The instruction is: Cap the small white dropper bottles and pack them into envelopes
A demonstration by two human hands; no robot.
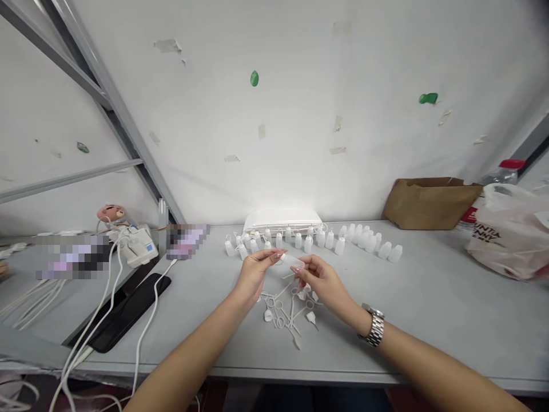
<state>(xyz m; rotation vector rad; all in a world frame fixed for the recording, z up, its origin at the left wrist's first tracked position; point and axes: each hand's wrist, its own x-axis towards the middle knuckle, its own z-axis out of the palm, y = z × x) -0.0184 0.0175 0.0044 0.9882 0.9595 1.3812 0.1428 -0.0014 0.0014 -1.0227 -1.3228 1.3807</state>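
A small translucent white bottle [293, 262] is held level above the grey table between both hands. My left hand [257, 273] pinches its narrow cap end at the left. At the other end, my right hand [319, 277] grips the bottle's body with thumb and fingers. Below the hands lies a loose pile of white plastic caps with straps and rings [281, 315]. Behind them stand several capped bottles [278, 240] in uneven rows. More bottles, without visible straps, stand at the back right [369, 239].
A white lamp-like object [283, 219] sits against the wall. At the right are a brown paper bag [431, 206] and a white plastic bag [508, 234]. A black phone [132, 312], white cables and a power strip [138, 245] occupy the left side.
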